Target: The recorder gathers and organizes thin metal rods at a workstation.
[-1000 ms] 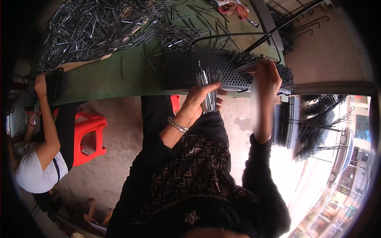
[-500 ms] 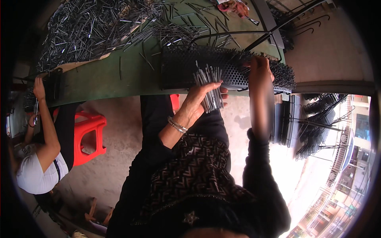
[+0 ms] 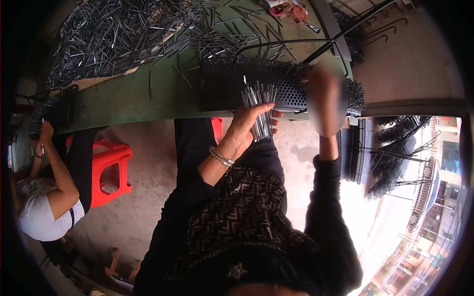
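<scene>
My left hand (image 3: pixel 243 126) is closed around a bundle of thin dark metal rods (image 3: pixel 261 126), their tops fanning out above the thumb. Just beyond it lies a black perforated rack (image 3: pixel 291 93) with many round holes, along the near edge of the table. Short rods (image 3: pixel 356 93) stand upright in its right part and along its far side. Over the right part of that rack is my right hand (image 3: pixel 326 93), smeared by blur, so its fingers cannot be made out.
A large heap of loose rods (image 3: pixel 108 39) covers the left of the green table (image 3: pixel 108 103), with more scattered towards the middle. A black wire frame (image 3: pixel 321 49) rises behind the rack. On the left, a person in white (image 3: pixel 49 212) works beside a red stool (image 3: pixel 111 167). Stacked racks (image 3: pixel 358 148) stand at right.
My right hand has come slightly nearer to me over the rack. The left hand keeps its bundle almost in place. The other person's raised hand has lowered.
</scene>
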Available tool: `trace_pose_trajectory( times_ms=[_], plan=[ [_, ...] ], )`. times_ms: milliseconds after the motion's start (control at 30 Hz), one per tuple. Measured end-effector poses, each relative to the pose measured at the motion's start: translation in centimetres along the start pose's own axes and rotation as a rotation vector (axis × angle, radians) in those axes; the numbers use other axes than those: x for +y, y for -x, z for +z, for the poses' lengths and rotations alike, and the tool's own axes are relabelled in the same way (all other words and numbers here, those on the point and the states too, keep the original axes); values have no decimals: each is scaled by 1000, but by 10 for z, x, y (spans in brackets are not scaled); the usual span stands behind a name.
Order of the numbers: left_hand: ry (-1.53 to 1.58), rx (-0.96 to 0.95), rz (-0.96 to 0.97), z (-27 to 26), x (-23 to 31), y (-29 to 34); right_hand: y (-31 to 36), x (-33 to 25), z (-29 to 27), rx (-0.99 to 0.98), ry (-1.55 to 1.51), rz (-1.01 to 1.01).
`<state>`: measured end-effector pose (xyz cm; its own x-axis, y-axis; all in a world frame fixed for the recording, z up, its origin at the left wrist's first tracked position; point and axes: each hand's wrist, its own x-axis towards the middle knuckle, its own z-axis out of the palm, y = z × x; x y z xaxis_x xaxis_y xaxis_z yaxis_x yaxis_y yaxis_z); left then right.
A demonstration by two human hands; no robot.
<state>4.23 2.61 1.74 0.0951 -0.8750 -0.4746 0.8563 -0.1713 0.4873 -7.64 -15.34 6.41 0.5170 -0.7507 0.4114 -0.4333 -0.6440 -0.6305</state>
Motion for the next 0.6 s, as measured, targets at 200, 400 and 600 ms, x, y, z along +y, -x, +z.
trace_pose_trajectory(
  times_ms=[200, 400, 600],
  plan=[
    [-4, 23, 13, 4, 1, 6, 1, 3, -1, -64, 12, 48],
    [7, 42, 14, 5, -1, 6, 5, 7, 9, 16, 297, -75],
    [-6, 41, 34, 7, -2, 8, 14, 6, 11, 114, 364, -44]
  ],
)
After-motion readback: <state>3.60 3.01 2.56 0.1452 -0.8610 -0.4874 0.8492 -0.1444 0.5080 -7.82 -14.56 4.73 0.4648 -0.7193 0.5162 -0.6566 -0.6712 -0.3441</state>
